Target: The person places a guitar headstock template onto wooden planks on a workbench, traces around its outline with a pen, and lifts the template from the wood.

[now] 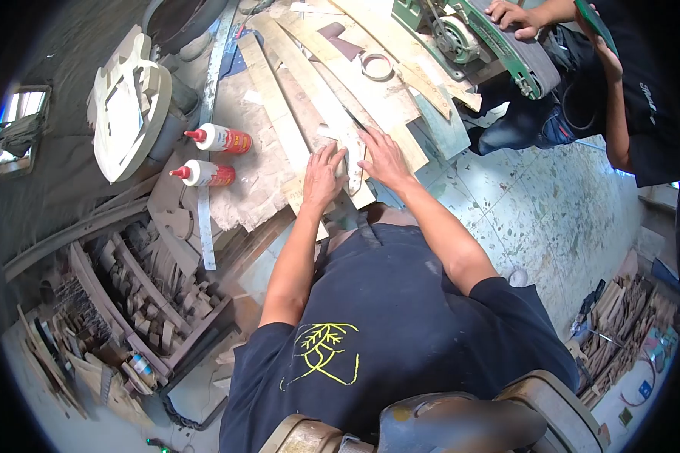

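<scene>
Across the workbench, at the edge nearest the person's body, a narrow wooden strip is lying under both hands, its end pointing back toward the dark shirt. The left hand is resting at the strip's left side with its fingers bending, and the right hand is spreading over the right side, its fingertips pointing forward. The two hands are sitting close together but apart, with the strip showing between them; whether either is gripping it, I cannot tell. Just ahead of the right fingers a dark, slim object is lying (too small to make out, and I cannot tell if it is being held).

Beyond the hands, long pale boards are stretching away side by side, and a roll of tape is lying on them. To the left, two glue bottles with red caps are sharing the bench near a long metal straightedge, and farther left a guitar-shaped wooden frame is standing out pale. At the upper right, a co-worker's hand is resting on a green belt sander. Low on the left, wood offcuts are filling a bin.
</scene>
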The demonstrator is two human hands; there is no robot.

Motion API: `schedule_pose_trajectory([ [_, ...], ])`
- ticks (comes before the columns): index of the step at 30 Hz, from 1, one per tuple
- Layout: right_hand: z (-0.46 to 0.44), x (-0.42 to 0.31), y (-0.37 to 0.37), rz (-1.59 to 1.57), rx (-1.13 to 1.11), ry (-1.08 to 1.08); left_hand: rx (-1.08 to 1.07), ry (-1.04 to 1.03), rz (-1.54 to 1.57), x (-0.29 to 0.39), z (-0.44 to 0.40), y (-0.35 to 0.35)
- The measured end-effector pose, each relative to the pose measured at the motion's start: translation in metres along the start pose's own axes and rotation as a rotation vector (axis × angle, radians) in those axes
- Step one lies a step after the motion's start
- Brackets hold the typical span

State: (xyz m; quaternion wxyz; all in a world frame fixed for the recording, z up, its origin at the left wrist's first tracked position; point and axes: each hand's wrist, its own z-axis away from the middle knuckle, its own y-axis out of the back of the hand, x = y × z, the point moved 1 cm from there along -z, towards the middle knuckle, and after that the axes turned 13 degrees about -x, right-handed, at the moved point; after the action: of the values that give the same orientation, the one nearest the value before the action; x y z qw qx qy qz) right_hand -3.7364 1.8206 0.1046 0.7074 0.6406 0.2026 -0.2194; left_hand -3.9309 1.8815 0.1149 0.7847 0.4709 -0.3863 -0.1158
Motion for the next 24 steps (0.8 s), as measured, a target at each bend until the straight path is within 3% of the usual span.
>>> schedule_pose_trajectory([
  [24, -0.0022, 0.0034, -0.0002, -0.011, -0.011, 0.040, 0.030, -0.032, 0.001, -0.0019, 0.0015, -0.0005],
])
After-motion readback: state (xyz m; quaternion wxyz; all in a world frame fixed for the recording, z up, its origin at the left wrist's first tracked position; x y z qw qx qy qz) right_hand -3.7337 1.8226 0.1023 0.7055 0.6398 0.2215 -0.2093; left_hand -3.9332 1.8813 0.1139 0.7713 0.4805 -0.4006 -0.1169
